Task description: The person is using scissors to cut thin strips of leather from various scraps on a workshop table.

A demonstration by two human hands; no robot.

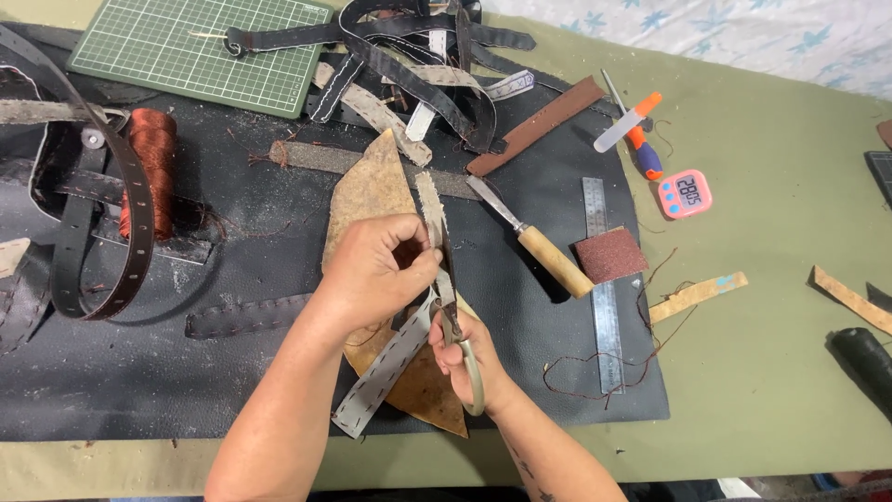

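near edge: the right hand [465, 358] is closed through the loop handles of the scissors [452, 307], blades pointing away. just beyond it, the left hand [379, 270] pinches a narrow grey stitched strap [390, 364] between thumb and fingers, holding it against the blades; the strap's free end trails toward the near edge of the black mat [139, 372]. both hands hover over a tan leather piece [372, 186] lying on the mat. right of the hands, a wooden-handled chisel [539, 246], sandpaper block [609, 256] and steel ruler [602, 279] crowd the mat's right edge; bare green tabletop [762, 307] opens beyond. farther off: copper thread spool [153, 167], green cutting mat [204, 46], tangled dark straps [418, 56].
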